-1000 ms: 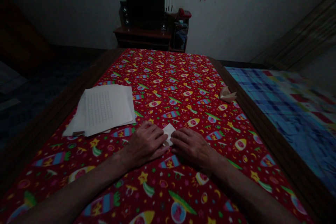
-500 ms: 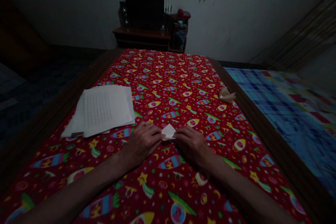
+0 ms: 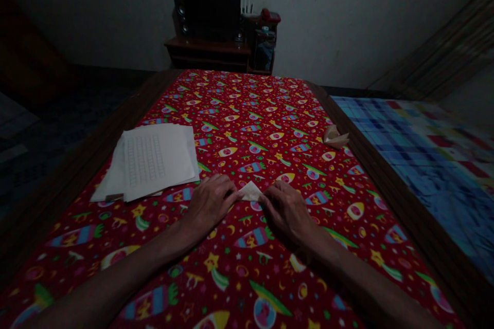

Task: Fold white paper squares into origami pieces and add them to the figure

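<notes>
Your left hand [image 3: 213, 198] and right hand [image 3: 287, 209] pinch opposite corners of a small folded paper triangle [image 3: 250, 192], which sits between them over the red rocket-print cloth [image 3: 235, 288]. A stack of sheets [image 3: 175, 157] (the top one bears a grid) lies near your left hand.

White paper [image 3: 250, 191] is held by left hand [image 3: 211, 199] and right hand [image 3: 290, 209]; at two o'clock from it, a tan object [image 3: 336, 138] is seen.
</notes>
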A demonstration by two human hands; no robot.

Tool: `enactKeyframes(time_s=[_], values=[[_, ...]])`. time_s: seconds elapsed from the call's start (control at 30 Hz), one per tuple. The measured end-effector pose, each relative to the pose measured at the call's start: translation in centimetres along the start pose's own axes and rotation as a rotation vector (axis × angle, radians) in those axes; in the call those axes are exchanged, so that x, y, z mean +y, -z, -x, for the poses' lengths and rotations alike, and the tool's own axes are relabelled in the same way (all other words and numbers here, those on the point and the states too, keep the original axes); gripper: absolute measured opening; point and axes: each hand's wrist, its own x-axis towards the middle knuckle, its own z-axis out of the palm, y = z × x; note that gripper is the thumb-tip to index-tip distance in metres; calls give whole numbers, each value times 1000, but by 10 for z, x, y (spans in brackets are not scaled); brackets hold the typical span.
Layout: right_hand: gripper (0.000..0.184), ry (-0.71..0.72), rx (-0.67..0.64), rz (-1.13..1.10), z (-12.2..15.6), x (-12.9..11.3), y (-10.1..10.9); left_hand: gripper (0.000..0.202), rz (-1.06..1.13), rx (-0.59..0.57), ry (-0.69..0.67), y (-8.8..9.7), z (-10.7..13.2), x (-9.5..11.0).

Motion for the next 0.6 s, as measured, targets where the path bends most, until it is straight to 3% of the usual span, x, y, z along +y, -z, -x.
enactKeyframes(time_s=[0.47,0.6], values=[[16,-16,-86,297,0,-11,-1,20,-317,68,-120,5,-5,12],[16,-21,-78,302,-1,-11,-1,26,-289,56,-393,4,1,16]])
